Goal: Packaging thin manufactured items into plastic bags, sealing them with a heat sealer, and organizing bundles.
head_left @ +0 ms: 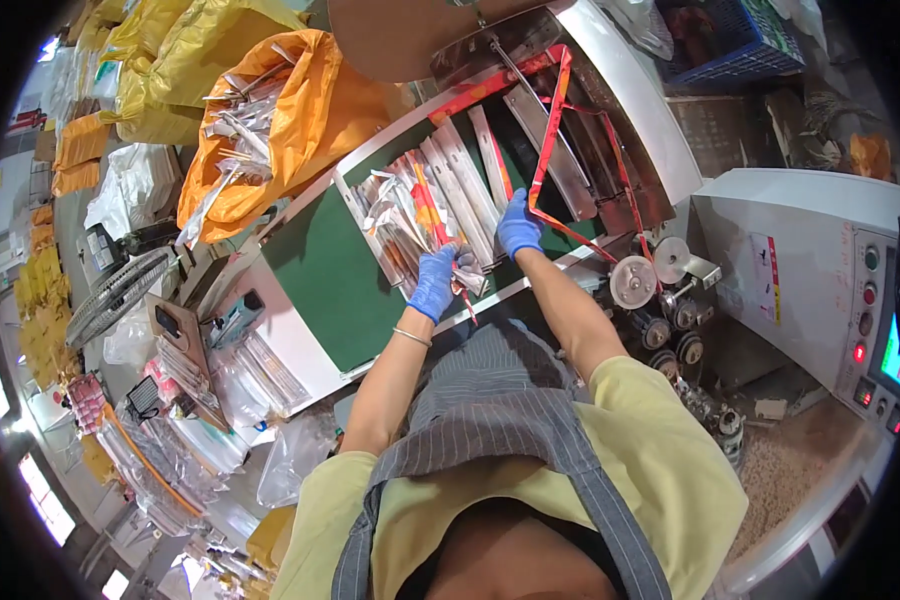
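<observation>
My left hand (433, 284), in a blue glove, is closed on crumpled clear-and-silver wrappers (397, 225) with a red-orange film strip (431, 215) among them. Beside these, several long flat silver-white packets (460, 178) lie in a row on a green belt (332, 262). Further right, my gloved right hand (519, 228) has its fingers bent together at the near end of a slim packet (490, 150) with red on it; what it grips is hidden. A taut red printed film (548, 140) runs down just right of that hand toward rollers (633, 282).
An orange sack (288, 180) full of wrapper scraps stands at the far left. At right are the machine's metal rollers and a grey control cabinet (770, 260) with buttons and a screen. Left are a fan (120, 295) and stacked clear packets (260, 375); a blue crate (740, 50) is far right.
</observation>
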A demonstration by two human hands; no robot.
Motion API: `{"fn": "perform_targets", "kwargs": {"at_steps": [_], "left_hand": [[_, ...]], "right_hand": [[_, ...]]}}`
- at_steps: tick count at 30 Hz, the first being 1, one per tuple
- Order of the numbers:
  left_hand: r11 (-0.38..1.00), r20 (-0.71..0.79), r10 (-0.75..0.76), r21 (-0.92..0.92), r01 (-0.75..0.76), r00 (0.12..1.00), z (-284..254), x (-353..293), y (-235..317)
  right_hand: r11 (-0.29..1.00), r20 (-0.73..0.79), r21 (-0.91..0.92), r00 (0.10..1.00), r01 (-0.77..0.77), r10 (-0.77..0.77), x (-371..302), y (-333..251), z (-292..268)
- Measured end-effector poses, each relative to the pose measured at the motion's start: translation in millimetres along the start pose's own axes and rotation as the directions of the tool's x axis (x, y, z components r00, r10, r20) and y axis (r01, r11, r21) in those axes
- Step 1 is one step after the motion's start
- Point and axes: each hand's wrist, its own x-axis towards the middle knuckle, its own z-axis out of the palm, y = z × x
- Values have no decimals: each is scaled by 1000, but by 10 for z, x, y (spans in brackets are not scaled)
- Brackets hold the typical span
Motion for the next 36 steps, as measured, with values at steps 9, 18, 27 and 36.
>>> {"fn": "perform_targets", "kwargs": {"at_steps": [9, 18, 27, 36], "left_hand": [[1000, 163, 13, 14, -16, 986, 5, -88, 7], [983, 94, 82, 158, -96, 992, 149, -193, 109], [992, 375, 119, -73, -99, 919, 397, -215, 495], [998, 451, -28, 64, 0, 892, 1361, -101, 784]], "right_hand": [[678, 91, 733, 983, 44, -162, -739, 114, 11], [891, -467, 414, 884, 189, 30, -310, -291, -1058], [406, -149, 908, 985, 101, 88, -274, -183, -1007], [654, 27, 744, 972, 136, -233, -2082, 81, -1471]]}}
